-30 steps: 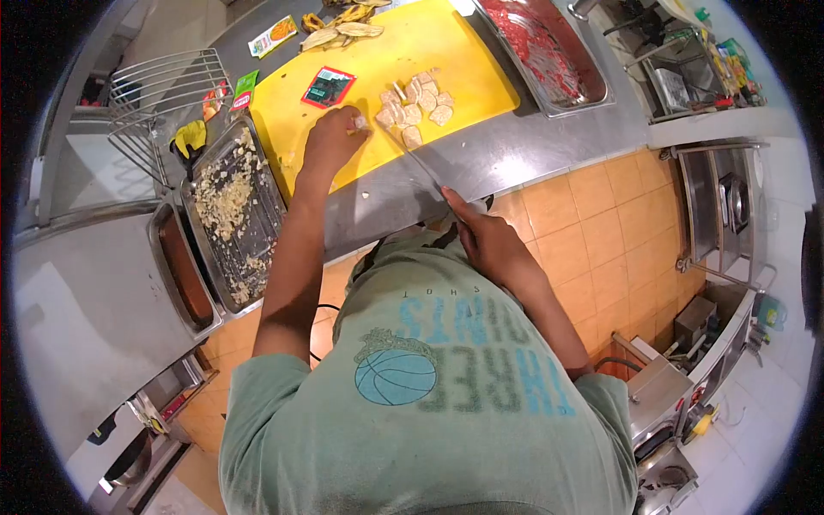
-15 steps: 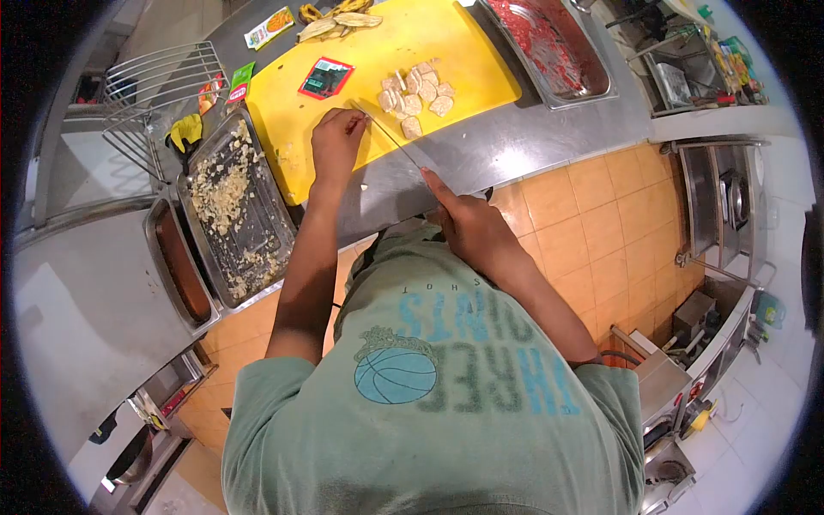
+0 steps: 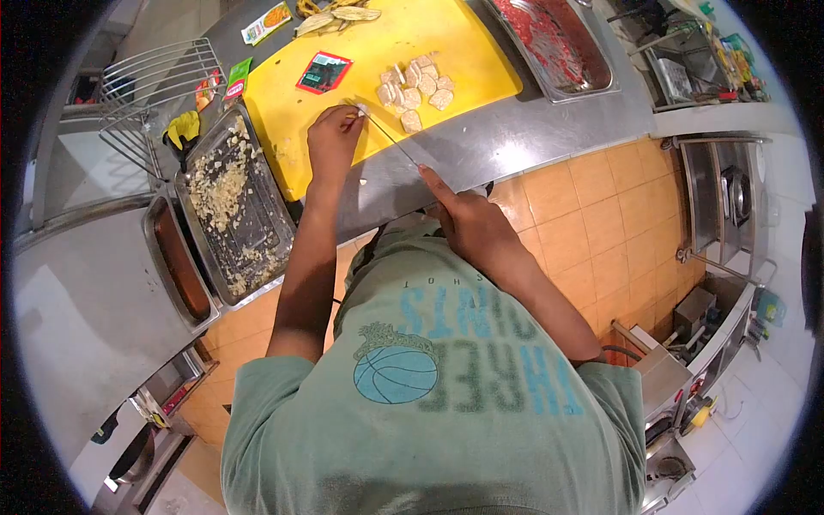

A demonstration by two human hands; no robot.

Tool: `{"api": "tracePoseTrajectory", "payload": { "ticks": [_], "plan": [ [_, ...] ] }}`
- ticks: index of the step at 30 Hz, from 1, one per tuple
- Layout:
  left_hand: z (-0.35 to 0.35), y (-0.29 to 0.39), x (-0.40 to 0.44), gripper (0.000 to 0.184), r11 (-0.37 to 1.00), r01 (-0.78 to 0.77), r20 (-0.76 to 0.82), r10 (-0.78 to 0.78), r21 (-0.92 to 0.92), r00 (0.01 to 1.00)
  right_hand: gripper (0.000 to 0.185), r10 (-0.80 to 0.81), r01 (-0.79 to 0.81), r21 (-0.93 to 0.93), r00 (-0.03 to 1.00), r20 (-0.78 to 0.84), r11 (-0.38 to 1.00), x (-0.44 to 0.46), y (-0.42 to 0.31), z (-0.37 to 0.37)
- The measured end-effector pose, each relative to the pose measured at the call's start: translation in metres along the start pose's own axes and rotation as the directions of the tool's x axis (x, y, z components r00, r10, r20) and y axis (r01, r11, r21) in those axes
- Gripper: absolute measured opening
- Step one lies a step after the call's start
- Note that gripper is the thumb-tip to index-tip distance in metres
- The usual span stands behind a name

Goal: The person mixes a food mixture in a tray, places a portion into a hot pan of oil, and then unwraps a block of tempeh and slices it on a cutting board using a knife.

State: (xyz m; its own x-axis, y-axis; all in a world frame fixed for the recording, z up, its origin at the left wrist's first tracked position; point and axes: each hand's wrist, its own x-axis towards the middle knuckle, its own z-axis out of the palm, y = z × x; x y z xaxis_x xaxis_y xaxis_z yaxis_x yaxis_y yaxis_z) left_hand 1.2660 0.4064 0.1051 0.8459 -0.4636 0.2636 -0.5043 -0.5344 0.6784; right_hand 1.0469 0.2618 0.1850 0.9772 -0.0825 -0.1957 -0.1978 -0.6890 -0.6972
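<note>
My left hand (image 3: pixel 333 146) is over the near edge of the yellow cutting board (image 3: pixel 463 51). Its thumb and fingertips pinch a small white piece (image 3: pixel 361 110), too small to name surely. My right hand (image 3: pixel 481 230) grips a knife (image 3: pixel 396 143), its index finger stretched along the spine. The thin blade points up and left, its tip close to my left fingertips. Right of the blade tip lies a cluster of beige slices (image 3: pixel 412 97). A red-edged dark packet (image 3: pixel 324 72) rests on the board. The knife handle is hidden in my right palm.
Banana-like peels (image 3: pixel 336 21) and another packet (image 3: pixel 267 24) lie at the back. On the left are a metal tray (image 3: pixel 279 215) of pale crumbled food and a narrow pan (image 3: pixel 157 232) of reddish-brown contents. A red-smeared pan (image 3: pixel 611 73) stands on the right.
The small white piece now shows more plainly at my left fingertips, and the left hand has shifted slightly left. The knife has barely moved.
</note>
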Motion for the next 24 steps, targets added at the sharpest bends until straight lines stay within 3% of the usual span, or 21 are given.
{"api": "tracePoseTrajectory", "payload": {
  "ticks": [13, 24],
  "plan": [
    [0.005, -0.001, -0.005, 0.012, 0.998, -0.027, -0.076, 0.022, -0.064, 0.997, 0.064, 0.004, -0.004, -0.008, 1.0, -0.005, 1.0, 0.001, 0.001, 0.002],
    [0.004, 0.001, -0.005, 0.015, 1.0, -0.001, -0.024, 0.0, -0.027, 1.0, 0.066, 0.054, -0.054, -0.008, 0.998, 0.008, 0.998, -0.001, 0.0, 0.004]
  ]
}}
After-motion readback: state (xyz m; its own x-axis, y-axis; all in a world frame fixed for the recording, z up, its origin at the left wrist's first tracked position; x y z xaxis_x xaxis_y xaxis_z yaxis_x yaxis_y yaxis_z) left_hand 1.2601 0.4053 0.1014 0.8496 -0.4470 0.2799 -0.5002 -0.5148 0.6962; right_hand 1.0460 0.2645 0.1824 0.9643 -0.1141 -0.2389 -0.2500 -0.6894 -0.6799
